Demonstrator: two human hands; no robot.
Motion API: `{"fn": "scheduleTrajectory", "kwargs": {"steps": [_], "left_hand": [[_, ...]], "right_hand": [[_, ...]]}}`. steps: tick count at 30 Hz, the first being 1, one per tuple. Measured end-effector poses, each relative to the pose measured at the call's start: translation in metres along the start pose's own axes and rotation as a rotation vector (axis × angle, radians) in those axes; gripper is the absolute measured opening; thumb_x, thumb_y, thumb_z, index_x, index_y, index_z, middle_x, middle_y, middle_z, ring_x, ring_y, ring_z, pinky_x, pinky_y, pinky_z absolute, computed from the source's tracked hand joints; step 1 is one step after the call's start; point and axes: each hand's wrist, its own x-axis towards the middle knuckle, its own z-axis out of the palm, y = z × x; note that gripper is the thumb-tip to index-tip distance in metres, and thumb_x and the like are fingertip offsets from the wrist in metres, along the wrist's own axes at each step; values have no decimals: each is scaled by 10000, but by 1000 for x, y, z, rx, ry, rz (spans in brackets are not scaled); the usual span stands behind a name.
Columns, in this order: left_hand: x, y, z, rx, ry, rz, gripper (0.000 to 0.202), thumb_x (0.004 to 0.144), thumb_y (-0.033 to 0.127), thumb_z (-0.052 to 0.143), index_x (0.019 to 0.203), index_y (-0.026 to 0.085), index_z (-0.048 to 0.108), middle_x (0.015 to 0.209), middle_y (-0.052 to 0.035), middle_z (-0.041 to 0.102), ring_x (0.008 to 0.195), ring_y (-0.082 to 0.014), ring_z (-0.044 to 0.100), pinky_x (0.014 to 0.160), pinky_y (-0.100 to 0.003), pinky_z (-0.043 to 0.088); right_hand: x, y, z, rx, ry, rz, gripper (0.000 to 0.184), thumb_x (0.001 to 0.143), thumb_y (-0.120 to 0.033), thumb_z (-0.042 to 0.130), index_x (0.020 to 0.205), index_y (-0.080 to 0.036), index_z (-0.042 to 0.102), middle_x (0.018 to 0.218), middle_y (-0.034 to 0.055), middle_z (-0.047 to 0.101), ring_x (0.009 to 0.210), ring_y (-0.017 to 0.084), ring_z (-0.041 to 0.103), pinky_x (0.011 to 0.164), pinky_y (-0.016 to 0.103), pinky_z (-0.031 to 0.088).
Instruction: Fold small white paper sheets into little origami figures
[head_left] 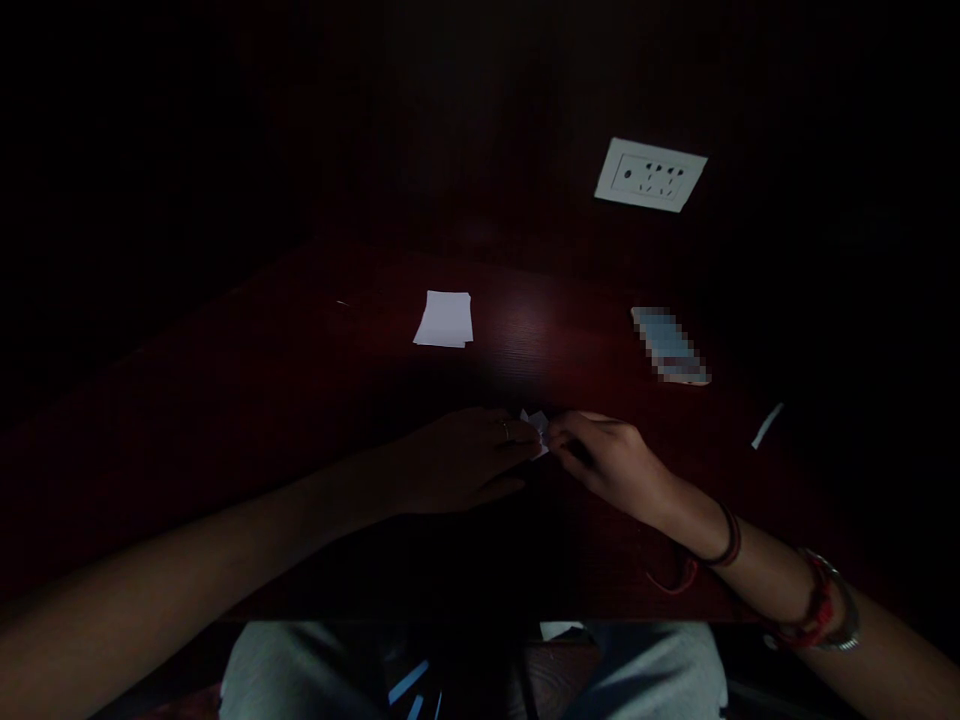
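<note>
A small folded piece of white paper (538,424) lies on the dark red table between my two hands, its pointed corners sticking up. My left hand (469,455), with a ring on one finger, stretches flat over the table. Its fingertips rest on the paper from the left, and the thumb is held apart below. From the right, my right hand (611,460) pinches the paper's edge between thumb and curled fingers. The fingers cover much of the paper, so its folded shape is partly hidden.
A stack of white paper sheets (446,320) lies beyond my left hand. A phone (670,346) with a blurred screen is at the right, near a thin white strip (767,426). A wall socket (651,175) is behind. The table's front edge runs above my knees.
</note>
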Motion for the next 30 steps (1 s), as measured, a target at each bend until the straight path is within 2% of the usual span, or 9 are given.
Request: {"fn": "scheduleTrajectory", "kwargs": {"steps": [4, 10, 17, 22, 30], "left_hand": [[0, 0, -1, 12, 15, 9, 342, 852, 314, 434, 1150, 153, 477, 1188, -72, 488, 1015, -219, 469, 863, -345, 357], [1, -2, -2, -21, -52, 4, 344, 865, 311, 412, 1172, 164, 460, 1203, -49, 485, 1023, -210, 457, 881, -332, 343], [-3, -1, 2, -21, -71, 0, 352, 876, 299, 391, 1201, 169, 431, 1223, -39, 471, 1049, -214, 439, 897, -342, 325], [-8, 0, 6, -29, -49, 6, 360, 880, 290, 387, 1219, 170, 410, 1240, -44, 452, 1066, -207, 421, 911, -342, 307], [-4, 0, 2, -28, -28, 4, 341, 882, 287, 381, 1196, 165, 432, 1217, -38, 477, 1058, -203, 427, 911, -331, 302]], "right_hand": [[0, 0, -1, -55, -23, -27, 125, 823, -157, 400, 897, -170, 499, 801, 55, 577, 723, 140, 540, 670, 249, 436], [1, -1, -4, -60, -60, -28, 114, 814, -150, 410, 894, -163, 490, 798, 51, 580, 721, 138, 545, 679, 251, 433], [-1, 3, -9, 122, -85, 7, 187, 737, -105, 506, 904, -189, 498, 821, 11, 619, 737, 111, 590, 672, 212, 446], [0, 6, -14, 239, -75, 28, 158, 741, -126, 517, 885, -189, 501, 831, -5, 653, 761, 94, 615, 692, 190, 454], [0, 6, -11, 30, -113, -112, 145, 770, -117, 486, 907, -163, 502, 820, 31, 590, 755, 125, 562, 681, 235, 444]]}}
